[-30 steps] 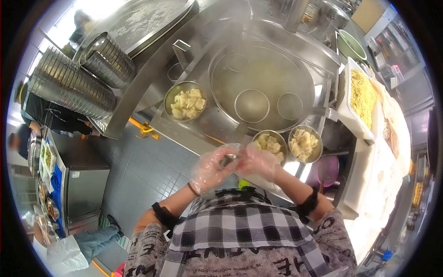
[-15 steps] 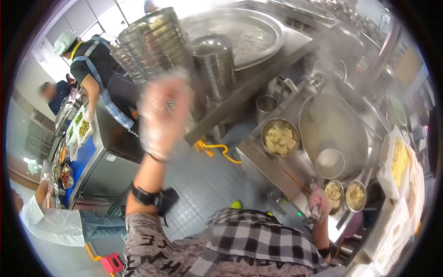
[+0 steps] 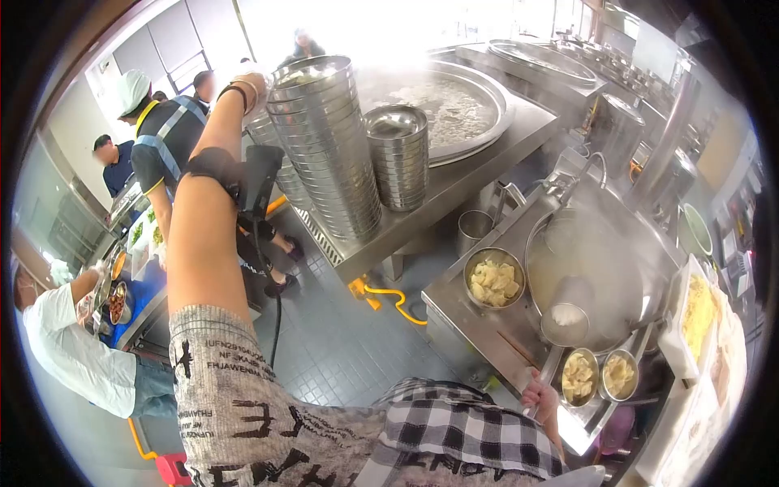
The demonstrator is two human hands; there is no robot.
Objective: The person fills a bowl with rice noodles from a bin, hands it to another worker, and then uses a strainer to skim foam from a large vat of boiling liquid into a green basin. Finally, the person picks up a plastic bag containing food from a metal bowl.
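Note:
My left hand [image 3: 251, 85], in a clear glove, is stretched far forward beside the top of a tall stack of steel bowls [image 3: 320, 138]. Its fingers are partly hidden and washed out by glare, so whether it grips a bowl is unclear. Down at the right, my right hand [image 3: 539, 393] is closed around the handle of a strainer [image 3: 565, 323]. The strainer's round basket rests at the near edge of a large steaming pot [image 3: 540, 252]. Close to that hand stand two steel bowls of dumplings [image 3: 579, 377]. Another bowl of dumplings [image 3: 494, 278] sits left of the pot.
A shorter bowl stack [image 3: 397, 162] stands by a wide bubbling pan [image 3: 454, 101]. White trays [image 3: 690, 325] with yellow noodles lie at the far right. Co-workers [image 3: 150, 134] work along the left counter. A yellow hose [image 3: 389, 296] runs above the tiled floor [image 3: 324, 341].
My left hand has moved forward and left to the bowl stack, arm now straight. My right hand stays on the strainer handle, slightly lower. The view has shifted.

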